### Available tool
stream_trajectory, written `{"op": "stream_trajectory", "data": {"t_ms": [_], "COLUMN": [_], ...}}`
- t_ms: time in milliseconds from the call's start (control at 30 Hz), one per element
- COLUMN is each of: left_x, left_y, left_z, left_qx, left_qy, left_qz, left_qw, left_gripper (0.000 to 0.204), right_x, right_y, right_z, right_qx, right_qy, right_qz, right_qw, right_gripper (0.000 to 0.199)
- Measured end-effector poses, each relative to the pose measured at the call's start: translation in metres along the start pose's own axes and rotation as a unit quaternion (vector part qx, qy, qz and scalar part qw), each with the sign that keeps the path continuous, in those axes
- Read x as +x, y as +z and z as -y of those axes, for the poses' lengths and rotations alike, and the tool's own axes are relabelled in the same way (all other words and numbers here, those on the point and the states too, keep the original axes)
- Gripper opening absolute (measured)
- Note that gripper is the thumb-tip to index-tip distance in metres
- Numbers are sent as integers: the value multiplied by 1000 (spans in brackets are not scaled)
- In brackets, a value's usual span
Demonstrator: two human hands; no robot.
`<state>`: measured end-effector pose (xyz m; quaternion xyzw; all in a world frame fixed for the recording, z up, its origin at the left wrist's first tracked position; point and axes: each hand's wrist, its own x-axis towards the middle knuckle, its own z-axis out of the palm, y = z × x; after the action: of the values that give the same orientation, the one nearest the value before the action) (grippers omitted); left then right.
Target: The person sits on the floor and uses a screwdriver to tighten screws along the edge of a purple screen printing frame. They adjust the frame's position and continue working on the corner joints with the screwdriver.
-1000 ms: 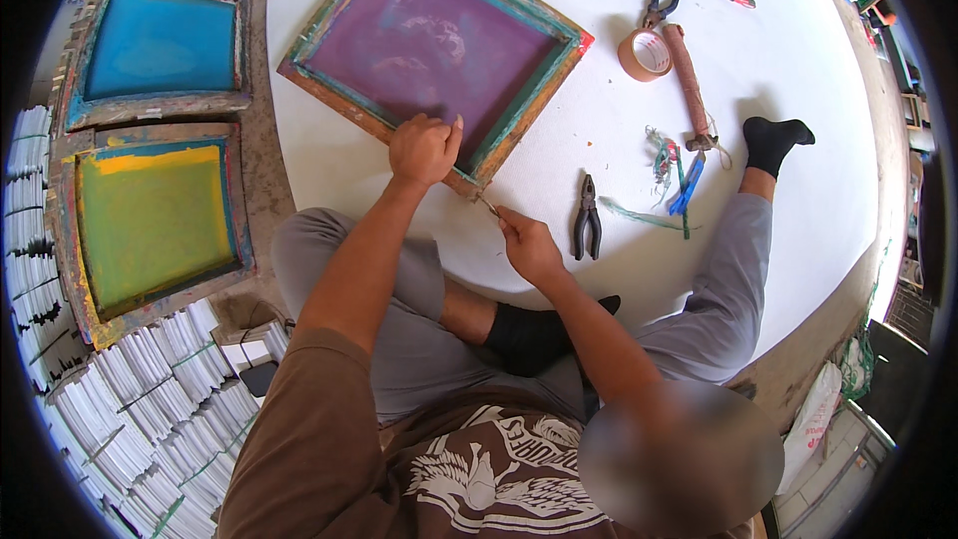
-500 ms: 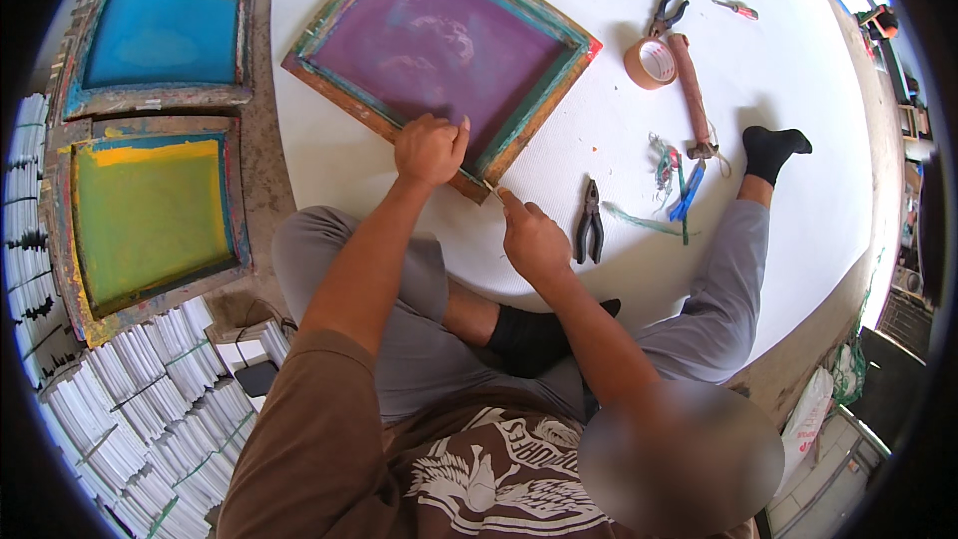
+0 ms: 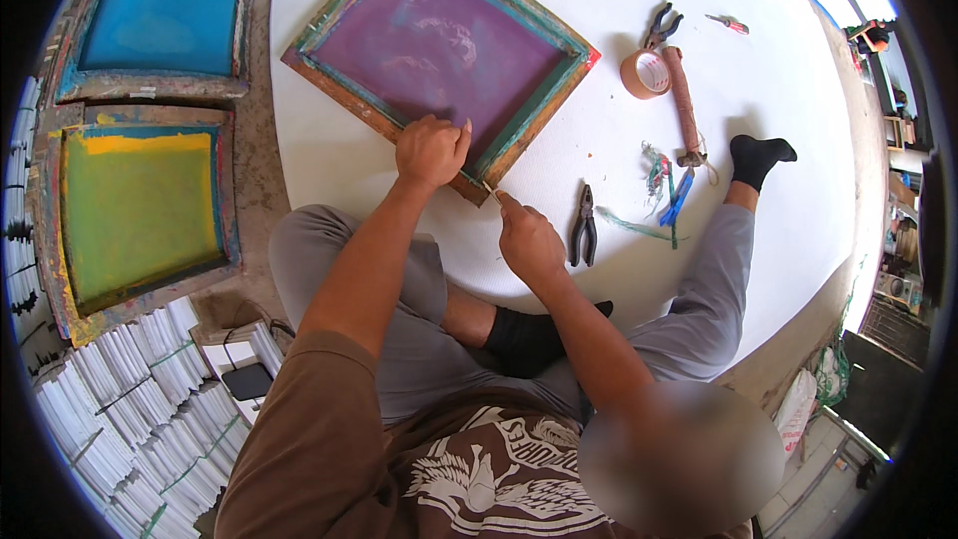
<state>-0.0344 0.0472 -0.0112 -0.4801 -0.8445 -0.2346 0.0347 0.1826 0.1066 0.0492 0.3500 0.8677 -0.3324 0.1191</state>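
Note:
A wooden screen-printing frame with purple mesh lies tilted on the white sheet before me. My left hand is closed over the frame's near edge by the lower corner, thumb raised above the mesh. Close by, my right hand is wrapped round a slim tool. Its pale tip touches the wood at the near corner. The rest of the tool is hidden in my fist, so its kind does not show. Black-handled pliers lie just right of my right hand.
Beyond lie a hammer with a wrapped handle, a tape roll, second pliers, a screwdriver and tangled string. Blue and yellow-green screens stand left, above bundled paper stacks.
The view has turned a little, so the tools and the side screens sit slightly further left. Both hands keep almost the same place at the frame's near corner.

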Motion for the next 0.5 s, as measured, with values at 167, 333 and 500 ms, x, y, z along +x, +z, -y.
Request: {"op": "stream_trajectory", "data": {"t_ms": [167, 333, 500], "left_x": [0, -1, -2], "left_y": [0, 3, 2], "left_z": [1, 2, -3], "left_qx": [-5, 1, 1], "left_qy": [-6, -1, -5], "left_qz": [20, 12, 2], "left_qw": [1000, 1000, 1000], "left_gripper": [49, 50, 50], "right_x": [-4, -8, 5], "right_y": [-9, -15, 8], "right_z": [14, 34, 14], "right_qx": [-59, -120, 8], "right_qy": [23, 45, 44], "right_qz": [17, 41, 54], "right_qw": [998, 991, 998], "right_gripper": [50, 51, 50]}}
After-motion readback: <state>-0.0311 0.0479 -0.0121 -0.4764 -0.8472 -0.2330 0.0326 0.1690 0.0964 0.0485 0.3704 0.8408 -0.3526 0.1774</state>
